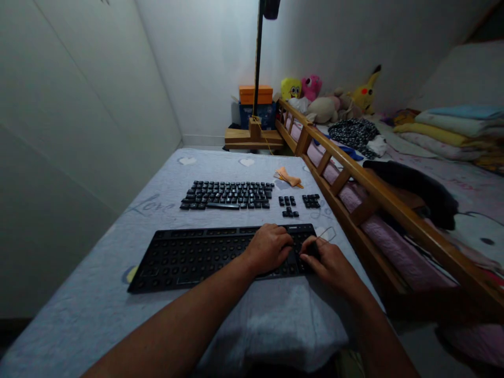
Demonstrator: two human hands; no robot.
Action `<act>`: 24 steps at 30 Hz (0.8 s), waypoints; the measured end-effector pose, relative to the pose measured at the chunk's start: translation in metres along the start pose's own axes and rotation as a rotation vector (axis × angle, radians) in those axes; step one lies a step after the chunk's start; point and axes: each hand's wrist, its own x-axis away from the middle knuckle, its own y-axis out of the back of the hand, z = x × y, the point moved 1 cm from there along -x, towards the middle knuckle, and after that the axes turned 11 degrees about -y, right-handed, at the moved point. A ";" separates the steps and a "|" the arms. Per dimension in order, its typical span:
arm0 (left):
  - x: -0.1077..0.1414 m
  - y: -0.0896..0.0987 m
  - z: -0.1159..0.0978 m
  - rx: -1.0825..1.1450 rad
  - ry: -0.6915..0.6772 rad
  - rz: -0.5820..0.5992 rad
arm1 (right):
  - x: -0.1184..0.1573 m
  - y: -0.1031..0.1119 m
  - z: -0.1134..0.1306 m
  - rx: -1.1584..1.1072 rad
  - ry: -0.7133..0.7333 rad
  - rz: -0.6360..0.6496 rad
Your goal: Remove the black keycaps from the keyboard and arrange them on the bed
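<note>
A black keyboard (189, 257) lies on the cloth-covered table, most of its key positions bare of caps. My left hand (270, 249) presses on its right half with the fingers bent, gripping it. At the number-pad end, my right hand (325, 262) is closed around a keycap puller, whose thin wire loop (327, 234) sticks out past the knuckles. Its fingertips hide part of the keys there. Beyond the board, loose black keycaps (232, 194) lie in keyboard order, with a long space bar (222, 206) in front. Smaller groups of arrow keycaps (290, 212) and other keycaps (311, 201) are to the right.
An orange cloth (289, 177) lies near the table's far right corner. A wooden bed rail (346, 181) runs along the right side, with bedding and plush toys behind it. A wooden stand (254, 137) and an orange box (255, 94) are at the wall.
</note>
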 end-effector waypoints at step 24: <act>0.000 0.001 -0.002 -0.011 -0.008 0.004 | -0.018 0.016 0.002 -0.174 -0.069 0.123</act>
